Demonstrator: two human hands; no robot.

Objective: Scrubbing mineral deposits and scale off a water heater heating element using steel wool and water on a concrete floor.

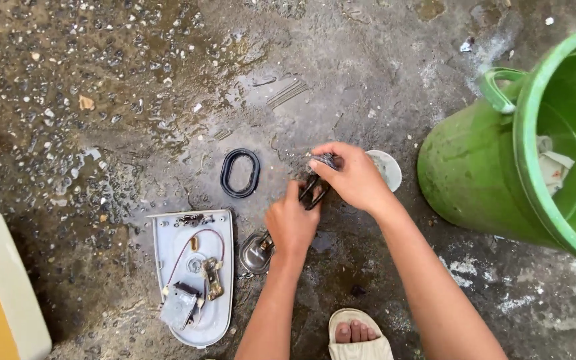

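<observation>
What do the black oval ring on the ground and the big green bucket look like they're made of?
The black oval ring looks like rubber: matte black, thin, softly rounded loop lying flat on the wet concrete, probably a gasket. The green bucket looks like moulded plastic: uniform green, smooth with a dull sheen, thick rolled rim and a moulded handle lug. Neither can be confirmed by sight alone.

Both forearms bare, no sleeves or rings; a pale slide sandal (pixel 360 333) below the left hand (pixel 293 225), toes showing.
</observation>
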